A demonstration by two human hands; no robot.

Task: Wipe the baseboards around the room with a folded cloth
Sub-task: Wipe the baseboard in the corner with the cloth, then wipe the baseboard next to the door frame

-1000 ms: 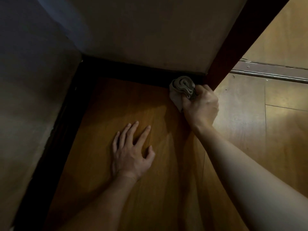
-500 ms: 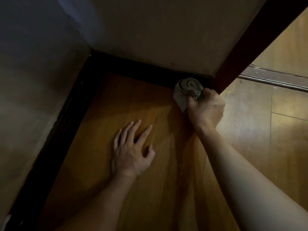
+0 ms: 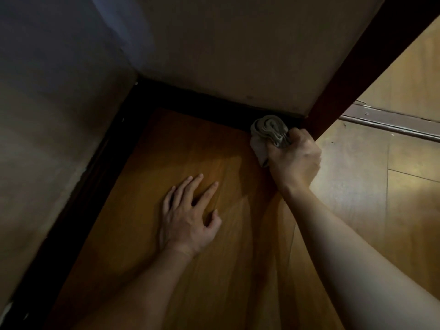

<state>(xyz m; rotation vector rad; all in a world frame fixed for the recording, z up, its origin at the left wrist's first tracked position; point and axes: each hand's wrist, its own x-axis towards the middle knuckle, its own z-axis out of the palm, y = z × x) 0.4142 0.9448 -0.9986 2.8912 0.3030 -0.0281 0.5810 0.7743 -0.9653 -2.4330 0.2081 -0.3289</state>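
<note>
A dark baseboard (image 3: 202,103) runs along the foot of the far wall and turns down the left wall (image 3: 78,198). My right hand (image 3: 294,160) is closed around a folded grey-green cloth (image 3: 269,129). The cloth is pressed against the right end of the far baseboard, beside a dark door frame. My left hand (image 3: 190,215) lies flat on the wooden floor with its fingers spread, holding nothing. Both forearms reach in from the bottom of the view.
A dark wooden door frame post (image 3: 357,67) rises at a slant just right of the cloth. Behind it a metal threshold strip (image 3: 390,125) crosses the floor. Pale walls (image 3: 214,44) meet in a dim corner at upper left. Wood flooring (image 3: 238,258) spreads below.
The right hand with the cloth has stayed at the right end of the far baseboard by the door frame. The view has shifted slightly. The left hand has stayed flat on the floor.
</note>
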